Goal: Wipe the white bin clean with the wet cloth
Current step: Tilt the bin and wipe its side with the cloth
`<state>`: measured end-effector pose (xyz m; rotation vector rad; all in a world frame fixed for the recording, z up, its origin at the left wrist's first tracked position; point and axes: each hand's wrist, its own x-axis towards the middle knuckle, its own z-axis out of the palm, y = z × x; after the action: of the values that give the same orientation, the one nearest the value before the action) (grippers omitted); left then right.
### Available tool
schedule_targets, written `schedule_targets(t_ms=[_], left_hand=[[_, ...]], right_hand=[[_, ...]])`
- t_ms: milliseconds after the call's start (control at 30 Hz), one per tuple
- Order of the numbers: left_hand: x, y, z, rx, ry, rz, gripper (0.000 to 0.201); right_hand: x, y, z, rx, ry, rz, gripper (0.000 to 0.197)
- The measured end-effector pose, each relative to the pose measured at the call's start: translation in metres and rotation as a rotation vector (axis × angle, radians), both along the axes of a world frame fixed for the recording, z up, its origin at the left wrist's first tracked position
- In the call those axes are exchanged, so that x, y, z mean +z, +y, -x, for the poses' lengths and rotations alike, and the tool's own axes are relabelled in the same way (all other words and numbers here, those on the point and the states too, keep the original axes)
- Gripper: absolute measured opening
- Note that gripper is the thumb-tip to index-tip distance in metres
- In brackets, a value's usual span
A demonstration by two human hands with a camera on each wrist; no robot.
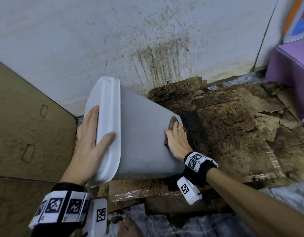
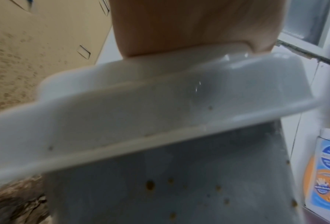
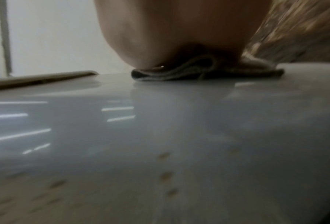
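Note:
The white bin (image 1: 144, 134) lies tilted on its side, its lid end towards me and its base towards the stained floor. My left hand (image 1: 101, 122) grips the lid rim, fingers along the lid's face and thumb over its edge; the left wrist view shows the rim (image 2: 141, 113) close up, with brown specks on the bin's side. My right hand (image 1: 177, 135) presses a folded grey cloth (image 1: 172, 123) flat on the bin's side near the base. In the right wrist view the cloth (image 3: 198, 74) is squashed under my palm (image 3: 169, 30) on the wet, shiny wall (image 3: 160, 128).
A white wall (image 1: 156, 48) streaked with brown grime stands behind the bin. Soaked, dirty cardboard (image 1: 233, 120) covers the floor to the right. A tan cardboard panel (image 1: 28, 125) leans at the left, a purple box (image 1: 291, 69) sits far right, and a bare foot (image 1: 129, 228) shows below.

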<state>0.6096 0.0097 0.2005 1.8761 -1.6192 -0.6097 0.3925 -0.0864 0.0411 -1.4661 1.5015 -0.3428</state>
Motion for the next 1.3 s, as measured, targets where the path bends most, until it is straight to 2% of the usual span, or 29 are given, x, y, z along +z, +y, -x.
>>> schedule_targets(t_ms=[133,333,467,767,1100,1200,1300], left_hand=[[0.000,0.001,-0.002,0.006,-0.007,-0.002,0.092],[-0.001,0.004,-0.005,0.013,-0.009,-0.004,0.092],[-0.002,0.004,-0.007,0.021,0.014,-0.007,0.093],[-0.001,0.000,-0.012,0.017,0.007,-0.037,0.092],[0.001,-0.002,-0.006,-0.016,0.009,-0.026,0.090],[0.000,-0.001,-0.004,-0.024,0.016,-0.005,0.090],[-0.001,-0.002,-0.006,-0.020,0.031,-0.004,0.090]], right_hand=[[0.031,0.023,-0.023,0.018,-0.072,0.031,0.071],[0.078,0.054,-0.049,0.200,-0.202,0.183,0.068],[0.091,0.055,-0.057,0.321,-0.216,0.291,0.068],[0.084,-0.001,-0.071,0.490,-0.221,0.399,0.069],[0.088,-0.065,-0.080,0.416,-0.195,0.339,0.065],[0.071,-0.072,-0.065,0.364,-0.171,0.314,0.063],[0.037,-0.074,-0.039,0.300,-0.081,0.190,0.061]])
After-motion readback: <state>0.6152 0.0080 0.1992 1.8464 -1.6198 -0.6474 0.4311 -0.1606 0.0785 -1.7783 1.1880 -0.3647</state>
